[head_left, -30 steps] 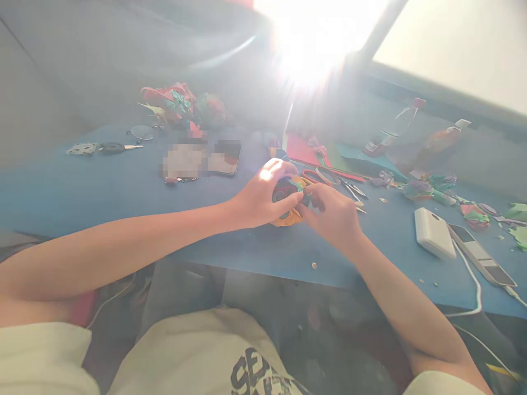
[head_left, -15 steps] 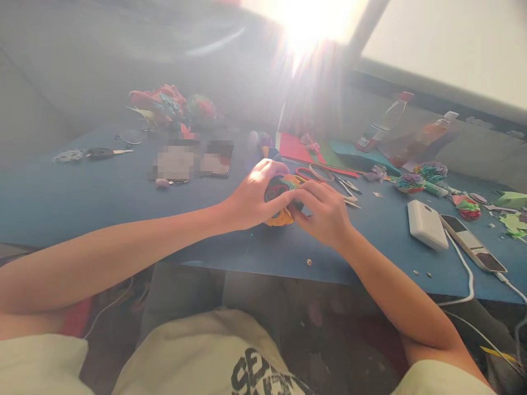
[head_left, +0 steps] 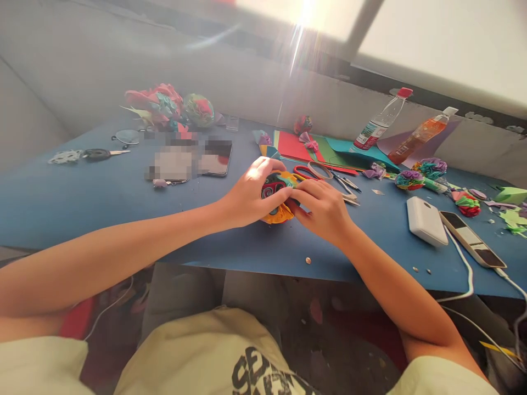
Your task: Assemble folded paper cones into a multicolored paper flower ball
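Observed ball [head_left: 278,215] near middle of worktop [head_left: 197,241], toward front edge, between both hands; orange frilled paper along lower side, red and dark swirls in centre, green and yellow at top. Partly covered by fingers.

Noted left hand [head_left: 257,185] curved over left side and top of ball, half closed around it, thumb laid across front. Noted right hand [head_left: 324,208] with fingers bent in and nearly closed, pinching right side of ball beside left thumb tip — exact contact hidden, cannot tell how much paper is gripped.

Recorded just behind right hand: scissors [head_left: 305,173], red-handled, partly hidden. Farther back: red sheet [head_left: 290,147], with teal sheet [head_left: 362,156] to its right. Beyond, red-capped bottle [head_left: 374,130] and bottle of orange liquid [head_left: 424,134], both tilted in view.

Logged to the right: paper flower [head_left: 409,180], then white block [head_left: 426,221] with phone [head_left: 472,239] just beside it — white cable [head_left: 508,282] at phone's near end.

Logged to the left: pink paper bunch [head_left: 144,100] beside round bloom [head_left: 199,109]; nearer, dark-handled scissors [head_left: 96,154] and pixelated items, not identifiable. Found small bead-like piece [head_left: 308,260] near front edge.
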Motion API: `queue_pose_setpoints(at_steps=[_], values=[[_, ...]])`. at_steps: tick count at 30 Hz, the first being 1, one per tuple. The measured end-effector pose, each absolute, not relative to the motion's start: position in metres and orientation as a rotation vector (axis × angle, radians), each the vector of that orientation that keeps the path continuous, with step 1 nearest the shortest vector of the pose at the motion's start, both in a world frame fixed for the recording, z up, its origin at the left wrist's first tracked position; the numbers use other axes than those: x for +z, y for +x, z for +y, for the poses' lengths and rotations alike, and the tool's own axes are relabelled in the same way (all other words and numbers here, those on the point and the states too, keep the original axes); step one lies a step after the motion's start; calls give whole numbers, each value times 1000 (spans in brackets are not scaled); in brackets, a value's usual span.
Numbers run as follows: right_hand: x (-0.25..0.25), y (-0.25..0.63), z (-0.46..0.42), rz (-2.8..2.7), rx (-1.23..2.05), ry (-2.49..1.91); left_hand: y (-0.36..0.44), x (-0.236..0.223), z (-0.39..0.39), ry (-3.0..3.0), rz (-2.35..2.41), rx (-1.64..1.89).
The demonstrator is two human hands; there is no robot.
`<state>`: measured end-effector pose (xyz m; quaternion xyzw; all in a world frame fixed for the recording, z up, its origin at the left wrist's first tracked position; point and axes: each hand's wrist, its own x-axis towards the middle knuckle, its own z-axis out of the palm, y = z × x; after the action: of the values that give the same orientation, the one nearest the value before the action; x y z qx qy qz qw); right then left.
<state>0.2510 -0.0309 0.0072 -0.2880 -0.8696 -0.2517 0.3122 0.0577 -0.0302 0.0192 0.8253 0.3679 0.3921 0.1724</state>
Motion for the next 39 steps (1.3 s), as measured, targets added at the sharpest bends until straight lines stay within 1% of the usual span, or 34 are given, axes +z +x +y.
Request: queue_pose_setpoints(at_steps=[15,21,33,36,39], values=[[15,254,-32,-2371,-928,-668,58,19,-29,2352,1039,1127],[16,253,-33,-2454,-940,-734,58,19,-29,2360,1021,1132],[15,251,-34,-2378,-1080,-644,59,18,-28,2355,1016,1139],[14,251,-33,-2368,-1068,-628,59,19,-28,2356,1017,1133],[13,252,-31,-2361,-979,-648,59,19,-28,2347,1033,1119]])
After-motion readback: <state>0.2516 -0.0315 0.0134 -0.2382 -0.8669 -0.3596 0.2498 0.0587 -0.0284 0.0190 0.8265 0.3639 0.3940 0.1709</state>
